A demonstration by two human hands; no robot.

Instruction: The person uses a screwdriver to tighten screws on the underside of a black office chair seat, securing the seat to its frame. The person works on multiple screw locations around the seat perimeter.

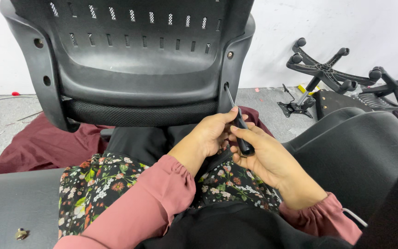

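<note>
Screwdriver in both hands, tip angled up-left into chair back.

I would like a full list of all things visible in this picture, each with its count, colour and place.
chair backrest: one, black plastic with slots, upright at top centre
screwdriver: one, black handle and metal shaft, tip at a hole in the backrest's right side
cloth: one, dark red, on the floor under the backrest
chair bases: two, black with castors, upside down by the wall at right
seat shell: one, black, at right
small metal part: one, brass-coloured, bottom left on a grey surface
floor: grey
wall: white
left hand: one, pink sleeve, holding the screwdriver near the shaft
right hand: one, pink sleeve, gripping the handle
</note>
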